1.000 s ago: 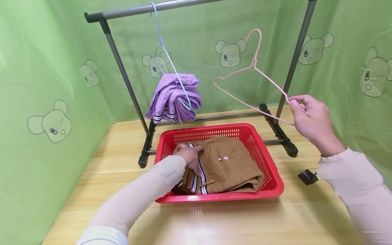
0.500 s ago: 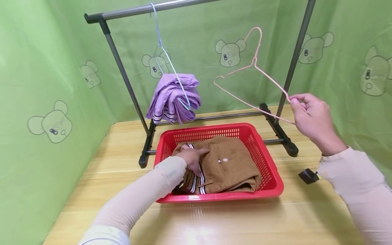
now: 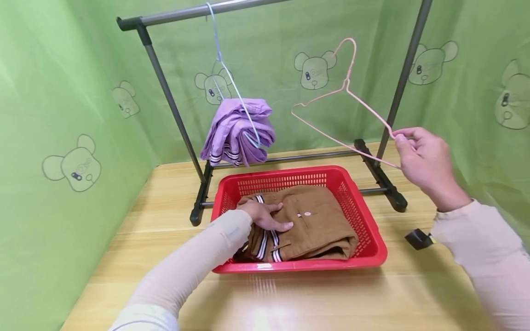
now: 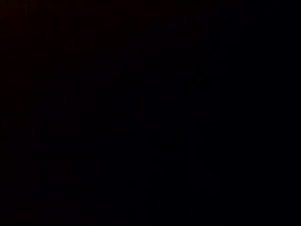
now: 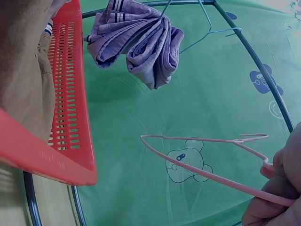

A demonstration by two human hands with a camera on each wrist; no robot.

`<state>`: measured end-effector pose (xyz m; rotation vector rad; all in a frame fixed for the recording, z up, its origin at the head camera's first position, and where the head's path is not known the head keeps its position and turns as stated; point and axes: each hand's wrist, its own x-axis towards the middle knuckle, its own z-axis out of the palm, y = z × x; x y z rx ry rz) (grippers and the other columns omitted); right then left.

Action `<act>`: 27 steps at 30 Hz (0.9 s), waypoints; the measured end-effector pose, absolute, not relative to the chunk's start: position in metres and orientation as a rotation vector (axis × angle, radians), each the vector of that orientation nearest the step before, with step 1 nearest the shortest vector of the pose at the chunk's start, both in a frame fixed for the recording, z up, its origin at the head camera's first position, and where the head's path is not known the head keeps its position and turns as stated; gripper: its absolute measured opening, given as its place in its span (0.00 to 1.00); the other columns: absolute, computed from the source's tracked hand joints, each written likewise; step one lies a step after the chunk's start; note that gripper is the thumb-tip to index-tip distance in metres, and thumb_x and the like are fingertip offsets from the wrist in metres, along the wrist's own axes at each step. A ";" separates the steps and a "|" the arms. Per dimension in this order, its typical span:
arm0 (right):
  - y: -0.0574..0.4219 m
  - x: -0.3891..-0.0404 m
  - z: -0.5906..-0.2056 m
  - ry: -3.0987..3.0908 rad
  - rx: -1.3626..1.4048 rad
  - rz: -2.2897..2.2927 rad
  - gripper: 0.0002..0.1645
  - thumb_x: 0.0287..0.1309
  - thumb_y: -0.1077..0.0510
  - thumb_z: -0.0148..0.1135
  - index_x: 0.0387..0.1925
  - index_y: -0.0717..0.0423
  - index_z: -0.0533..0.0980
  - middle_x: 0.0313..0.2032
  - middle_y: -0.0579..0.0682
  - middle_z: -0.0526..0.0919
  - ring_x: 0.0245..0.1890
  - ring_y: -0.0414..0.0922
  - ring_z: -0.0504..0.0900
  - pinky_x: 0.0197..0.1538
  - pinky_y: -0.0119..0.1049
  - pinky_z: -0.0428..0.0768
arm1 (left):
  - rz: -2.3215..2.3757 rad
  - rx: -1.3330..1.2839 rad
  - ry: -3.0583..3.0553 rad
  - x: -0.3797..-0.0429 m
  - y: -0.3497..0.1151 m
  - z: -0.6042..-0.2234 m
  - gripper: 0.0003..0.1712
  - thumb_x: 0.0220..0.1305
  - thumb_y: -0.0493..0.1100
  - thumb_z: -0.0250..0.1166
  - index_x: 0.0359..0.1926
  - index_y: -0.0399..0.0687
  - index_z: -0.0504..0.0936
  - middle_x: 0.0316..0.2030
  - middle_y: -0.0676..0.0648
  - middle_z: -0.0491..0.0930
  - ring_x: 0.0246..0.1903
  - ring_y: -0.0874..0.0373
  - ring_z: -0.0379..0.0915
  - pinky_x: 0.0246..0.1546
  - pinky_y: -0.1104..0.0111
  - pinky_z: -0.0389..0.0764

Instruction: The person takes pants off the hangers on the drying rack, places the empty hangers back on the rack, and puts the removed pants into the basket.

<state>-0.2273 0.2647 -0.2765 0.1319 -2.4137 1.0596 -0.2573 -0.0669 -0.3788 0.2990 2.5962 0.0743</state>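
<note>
Main change: left hand (image 3: 265,217). Its thumb was down by the striped trim a moment ago; now it has swung right, onto the plain front of the brown pants (image 3: 320,225). Thumb and one finger lie straight and spread on the cloth, no pinch between them; the other fingers are hard to make out, so can't tell if they're tucked under an edge. Left wrist view is black, no help.

Pants are in the red basket (image 3: 298,265), folded, striped edge left, button facing up, filling most of it. Same place as before, not lifted. Reads as a change of hold or a smoothing touch, with the pants not yet picked up.

Right hand (image 3: 430,161), far right: pinching the pink hanger (image 5: 211,176) by its right end, fingers curled around the wire. Hanger is off the rack (image 3: 165,87), bare, raised over the far right side of the basket, hook up. Basically unchanged over the last second. So hanger looks ready, pants don't; holdup is on the left side.

Far left: purple pants (image 3: 238,133) folded over a blue hanger (image 3: 217,43) on the rack, no change. Small black object (image 3: 418,239) on the table (image 3: 290,303), right of the basket.
</note>
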 end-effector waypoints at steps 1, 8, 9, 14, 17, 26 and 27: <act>0.265 -0.227 -0.277 -2.416 0.130 1.057 0.22 0.73 0.49 0.46 0.52 0.62 0.74 0.24 0.47 0.75 0.17 0.43 0.65 0.15 0.34 0.64 | 0.060 0.291 2.618 -0.255 -0.065 -0.380 0.53 0.44 0.87 0.51 0.72 0.83 0.51 0.75 0.51 0.49 0.71 0.41 0.43 0.65 0.45 0.56; 0.265 -0.226 -0.276 -2.415 0.120 1.058 0.23 0.73 0.47 0.46 0.53 0.61 0.74 0.23 0.48 0.74 0.16 0.44 0.64 0.15 0.35 0.63 | -0.153 0.273 2.788 -0.245 -0.046 -0.386 0.54 0.45 0.80 0.61 0.73 0.78 0.54 0.68 0.37 0.62 0.61 0.33 0.56 0.48 0.49 0.77; 0.264 -0.226 -0.275 -2.414 0.122 1.061 0.23 0.73 0.47 0.46 0.53 0.61 0.74 0.23 0.49 0.74 0.16 0.44 0.64 0.14 0.35 0.63 | -0.182 0.258 2.802 -0.245 -0.043 -0.387 0.54 0.45 0.80 0.62 0.73 0.78 0.55 0.67 0.34 0.63 0.61 0.33 0.57 0.47 0.50 0.78; 0.263 -0.225 -0.271 -2.413 0.119 1.070 0.24 0.73 0.48 0.45 0.54 0.62 0.73 0.23 0.49 0.73 0.16 0.43 0.64 0.14 0.34 0.63 | -0.260 0.193 2.833 -0.243 -0.036 -0.387 0.54 0.44 0.78 0.65 0.72 0.77 0.57 0.61 0.21 0.59 0.59 0.31 0.61 0.43 0.53 0.80; 0.263 -0.225 -0.270 -2.407 0.108 1.068 0.23 0.73 0.48 0.45 0.54 0.62 0.73 0.23 0.48 0.73 0.16 0.42 0.65 0.14 0.34 0.63 | -0.295 0.199 2.836 -0.244 -0.034 -0.386 0.54 0.44 0.78 0.65 0.72 0.75 0.57 0.59 0.18 0.57 0.57 0.30 0.63 0.41 0.54 0.81; 0.262 -0.224 -0.268 -2.405 0.097 1.065 0.24 0.74 0.48 0.44 0.55 0.62 0.73 0.25 0.48 0.75 0.17 0.42 0.66 0.14 0.33 0.65 | -0.240 0.308 2.810 -0.245 -0.045 -0.383 0.54 0.46 0.77 0.65 0.73 0.74 0.55 0.61 0.28 0.66 0.60 0.33 0.59 0.49 0.50 0.77; 0.261 -0.225 -0.267 -2.407 0.101 1.063 0.24 0.74 0.48 0.44 0.55 0.62 0.73 0.25 0.48 0.74 0.17 0.42 0.66 0.14 0.33 0.65 | -0.224 0.331 2.807 -0.246 -0.048 -0.381 0.54 0.47 0.76 0.65 0.73 0.74 0.55 0.61 0.31 0.68 0.59 0.34 0.60 0.49 0.51 0.77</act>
